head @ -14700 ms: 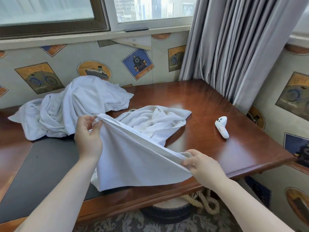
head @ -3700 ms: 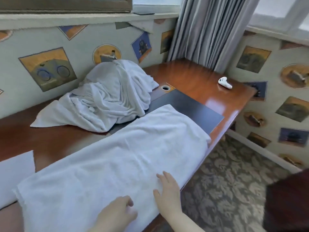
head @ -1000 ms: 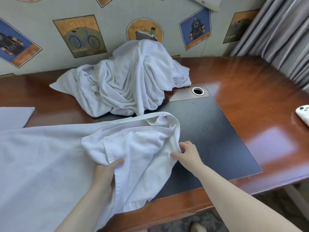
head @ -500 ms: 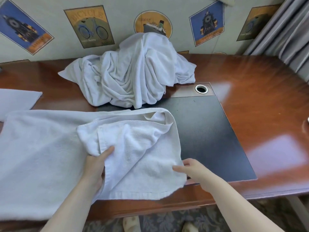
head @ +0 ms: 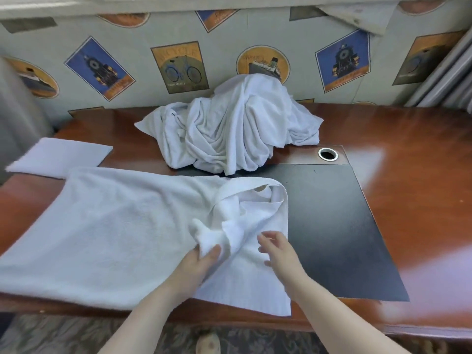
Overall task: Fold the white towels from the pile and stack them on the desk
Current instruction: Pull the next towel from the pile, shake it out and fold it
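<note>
A long white towel [head: 109, 233] lies spread along the front of the wooden desk [head: 413, 175], its right end doubled back over itself in a rumpled fold. My left hand [head: 196, 264] grips a bunched part of that folded end. My right hand [head: 279, 251] hovers open just above the folded end, fingers spread. The pile of crumpled white towels [head: 237, 129] sits at the back of the desk against the wall. A flat folded white towel [head: 61, 157] lies at the far left.
A black desk mat [head: 339, 233] covers the desk's middle right, with a round cable hole [head: 328, 154] behind it. Wallpaper with posters rises behind the desk. Grey curtains hang at the right. Patterned carpet shows below the front edge.
My left hand has moved right and gathered the folded end into a bunch. My right hand has let go of the towel's edge and lifted, open, over the fold.
</note>
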`<action>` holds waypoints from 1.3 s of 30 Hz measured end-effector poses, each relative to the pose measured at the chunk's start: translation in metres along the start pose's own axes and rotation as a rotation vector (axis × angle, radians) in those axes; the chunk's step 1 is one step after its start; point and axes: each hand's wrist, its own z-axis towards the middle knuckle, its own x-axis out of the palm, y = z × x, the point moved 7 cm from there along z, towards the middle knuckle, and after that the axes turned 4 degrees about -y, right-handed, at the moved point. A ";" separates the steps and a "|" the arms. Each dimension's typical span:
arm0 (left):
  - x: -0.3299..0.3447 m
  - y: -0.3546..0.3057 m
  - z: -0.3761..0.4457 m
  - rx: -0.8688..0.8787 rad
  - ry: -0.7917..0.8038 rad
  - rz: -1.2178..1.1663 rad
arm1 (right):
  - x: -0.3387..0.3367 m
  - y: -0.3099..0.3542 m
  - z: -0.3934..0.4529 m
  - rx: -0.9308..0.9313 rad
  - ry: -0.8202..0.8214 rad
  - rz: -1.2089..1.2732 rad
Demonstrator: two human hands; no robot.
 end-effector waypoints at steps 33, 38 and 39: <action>0.042 0.023 -0.005 -0.020 -0.086 0.163 | -0.050 -0.045 0.001 0.089 -0.141 0.048; 0.065 0.013 -0.008 -0.024 0.115 0.164 | -0.013 -0.021 0.020 0.334 0.197 0.497; 0.070 0.014 -0.011 -0.036 0.151 0.202 | -0.010 -0.020 0.021 0.355 0.211 0.476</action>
